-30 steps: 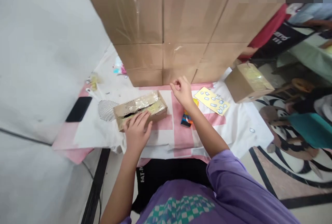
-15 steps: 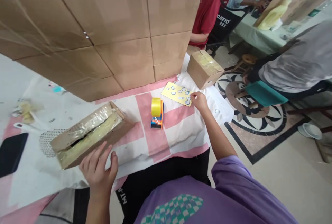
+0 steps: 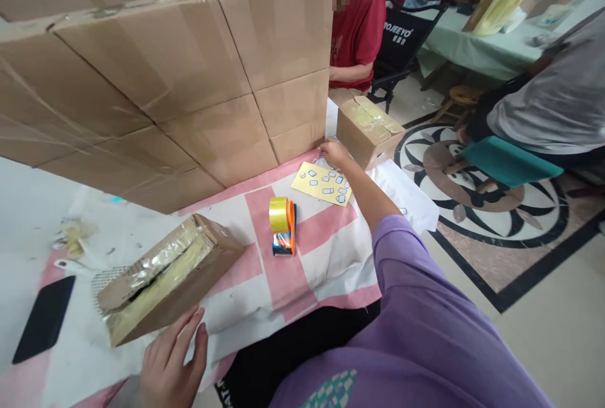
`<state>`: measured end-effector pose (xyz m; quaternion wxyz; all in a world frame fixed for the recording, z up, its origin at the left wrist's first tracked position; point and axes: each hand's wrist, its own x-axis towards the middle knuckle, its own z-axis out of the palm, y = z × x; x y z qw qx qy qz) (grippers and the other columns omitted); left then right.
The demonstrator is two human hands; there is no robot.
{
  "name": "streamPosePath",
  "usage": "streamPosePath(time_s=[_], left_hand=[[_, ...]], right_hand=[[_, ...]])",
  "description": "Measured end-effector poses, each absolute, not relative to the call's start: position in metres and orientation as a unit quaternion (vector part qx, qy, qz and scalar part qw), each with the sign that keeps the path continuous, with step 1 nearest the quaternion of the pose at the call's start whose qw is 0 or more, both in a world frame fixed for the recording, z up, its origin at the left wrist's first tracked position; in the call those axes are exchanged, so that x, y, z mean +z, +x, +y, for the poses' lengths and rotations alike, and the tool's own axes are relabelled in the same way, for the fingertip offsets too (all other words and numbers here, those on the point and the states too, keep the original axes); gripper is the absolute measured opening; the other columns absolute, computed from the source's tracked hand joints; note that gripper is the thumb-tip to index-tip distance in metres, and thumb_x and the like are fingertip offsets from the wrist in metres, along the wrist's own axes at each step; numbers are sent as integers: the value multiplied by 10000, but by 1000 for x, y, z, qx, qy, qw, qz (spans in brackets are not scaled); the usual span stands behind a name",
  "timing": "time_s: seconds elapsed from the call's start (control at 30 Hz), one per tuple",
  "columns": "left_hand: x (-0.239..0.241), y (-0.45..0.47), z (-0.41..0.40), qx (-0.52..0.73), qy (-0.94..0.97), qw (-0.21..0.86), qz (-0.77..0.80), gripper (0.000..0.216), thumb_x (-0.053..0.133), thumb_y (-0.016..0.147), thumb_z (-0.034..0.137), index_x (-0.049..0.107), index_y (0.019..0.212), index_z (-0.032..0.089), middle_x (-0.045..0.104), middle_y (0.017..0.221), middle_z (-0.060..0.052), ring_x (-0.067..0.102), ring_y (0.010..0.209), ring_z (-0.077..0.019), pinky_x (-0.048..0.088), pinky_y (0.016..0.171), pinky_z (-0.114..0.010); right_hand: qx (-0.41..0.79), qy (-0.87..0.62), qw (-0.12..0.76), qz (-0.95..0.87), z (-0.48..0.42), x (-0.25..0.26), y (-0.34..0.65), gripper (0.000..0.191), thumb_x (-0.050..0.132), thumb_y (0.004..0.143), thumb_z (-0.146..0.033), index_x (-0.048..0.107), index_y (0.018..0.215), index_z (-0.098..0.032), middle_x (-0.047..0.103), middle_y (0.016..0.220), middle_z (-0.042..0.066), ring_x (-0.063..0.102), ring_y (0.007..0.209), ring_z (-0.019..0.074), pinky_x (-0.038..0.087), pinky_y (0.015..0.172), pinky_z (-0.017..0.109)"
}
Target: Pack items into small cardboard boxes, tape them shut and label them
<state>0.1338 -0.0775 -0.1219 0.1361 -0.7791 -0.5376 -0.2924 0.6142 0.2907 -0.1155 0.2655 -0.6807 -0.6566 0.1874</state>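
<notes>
My right hand [image 3: 334, 152] reaches past the yellow card [image 3: 316, 183], its fingertips pinched together low at the corner of the cardboard wall. Whatever is between those fingertips is too small to make out. Small white shapes with dark outlines lie on the card. My left hand [image 3: 174, 357] has its fingers stretched out beside the near side of a taped cardboard box [image 3: 184, 291], and holds nothing. Between the two hands stands a tape dispenser [image 3: 283, 225] with a roll of yellow tape.
A tall wall of taped cartons [image 3: 203, 86] crosses the table's far side. Beyond the card sits another small carton [image 3: 368, 130]. A black phone [image 3: 43, 318] lies at left. A person in a red shirt [image 3: 362, 26] sits behind the cartons; others sit at right.
My right hand has left the card's right edge and moved away from me and leftward to the foot of the carton wall. The view has shifted; my left hand stays near the box.
</notes>
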Motion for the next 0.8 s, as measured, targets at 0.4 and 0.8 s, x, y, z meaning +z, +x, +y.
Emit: streamPosePath(time_s=[0.4,0.8], left_hand=[[-126,58,-20,-434,-526,75,-728,322,621,951,426,747,1216,292,595,1519,-22,566,1390,-332,448,1194,-560],[-138,35,-20,-547,-479,-106,-678,375,563,917,261,682,1248,131,498,1603,-106,428,1508,-356,411,1238,-527]], right_hand=[[694,-318,461,-452,110,-88,438,350,807,769,-478,727,1004,-231,679,756,-22,364,485,74,282,475,241],[742,-419,397,-340,74,-159,320,424,856,669,-537,615,769,-203,674,651,-15,423,479,79,281,448,217]])
